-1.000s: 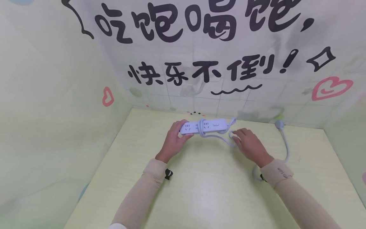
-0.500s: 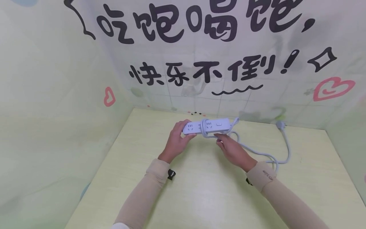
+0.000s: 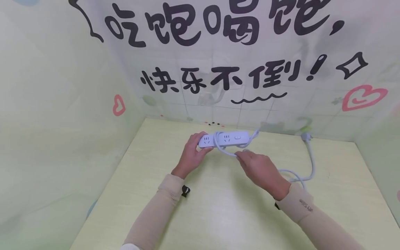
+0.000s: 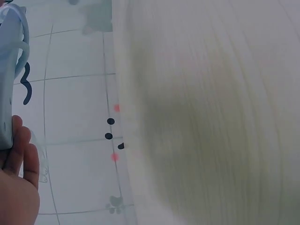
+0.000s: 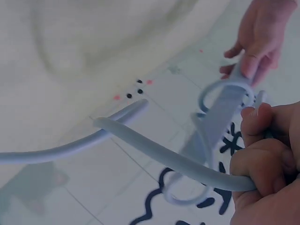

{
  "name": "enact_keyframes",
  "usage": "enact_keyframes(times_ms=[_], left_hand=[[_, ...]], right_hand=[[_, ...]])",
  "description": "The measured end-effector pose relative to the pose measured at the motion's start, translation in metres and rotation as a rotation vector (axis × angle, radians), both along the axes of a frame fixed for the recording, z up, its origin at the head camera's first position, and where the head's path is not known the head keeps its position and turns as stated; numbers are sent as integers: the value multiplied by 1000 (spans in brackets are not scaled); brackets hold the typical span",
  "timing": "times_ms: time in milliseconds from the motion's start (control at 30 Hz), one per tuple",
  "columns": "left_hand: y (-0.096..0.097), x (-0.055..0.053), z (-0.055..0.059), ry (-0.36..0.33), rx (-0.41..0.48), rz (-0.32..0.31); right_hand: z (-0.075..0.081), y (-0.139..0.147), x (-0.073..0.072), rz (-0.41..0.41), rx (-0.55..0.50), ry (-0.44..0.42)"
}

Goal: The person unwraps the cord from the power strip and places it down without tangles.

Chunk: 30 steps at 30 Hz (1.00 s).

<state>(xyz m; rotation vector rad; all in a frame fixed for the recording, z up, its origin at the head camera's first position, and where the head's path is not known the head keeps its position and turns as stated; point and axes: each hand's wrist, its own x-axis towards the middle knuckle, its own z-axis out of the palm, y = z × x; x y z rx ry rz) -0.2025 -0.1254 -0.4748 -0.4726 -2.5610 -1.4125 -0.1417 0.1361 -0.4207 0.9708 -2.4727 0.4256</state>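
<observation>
A white power strip [image 3: 235,139] with sockets and a switch is held up near the back of the table. My left hand [image 3: 191,153] grips its left end, thumb below and fingers above. The strip's white cord [image 3: 225,152] wraps around its body in a loop, and more cord bends at the right end. My right hand [image 3: 260,171] pinches the cord just below and right of the strip. In the right wrist view, curled fingers [image 5: 262,164] hold the cord, which bends back toward the left. The left wrist view catches only the strip's edge [image 4: 7,103].
The cord's plug [image 3: 306,136] lies on the pale wooden table [image 3: 212,208] by the back wall. Slack cord [image 3: 311,163] curves from it toward my right forearm. A printed sheet [image 3: 187,100] with black lettering covers the back wall; side walls stand left and right.
My right hand moved left to the strip's underside, then back slightly right and down, drawing the cord. The wrapped loop has shifted left and slants more loosely. My left hand stays on the strip's end.
</observation>
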Motion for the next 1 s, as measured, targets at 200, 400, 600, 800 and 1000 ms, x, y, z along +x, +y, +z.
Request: enact_keyframes(times_ms=[200,400,600,800,1000], left_hand=[[-1,2,0,32,-37,-15],[-3,3,1,57,-44,-31],[-6,6,3,79,-49,-51],[-7,8,4,68,0,-63],[-10,6,8,35,38,-21]], right_hand=[[39,5,-12,21,11,141],[65,23,-30,-46,-43,124],[68,44,-50,-111,-102,105],[52,61,-64,-208,-116,-21],[27,75,-61,-272,-78,-154]])
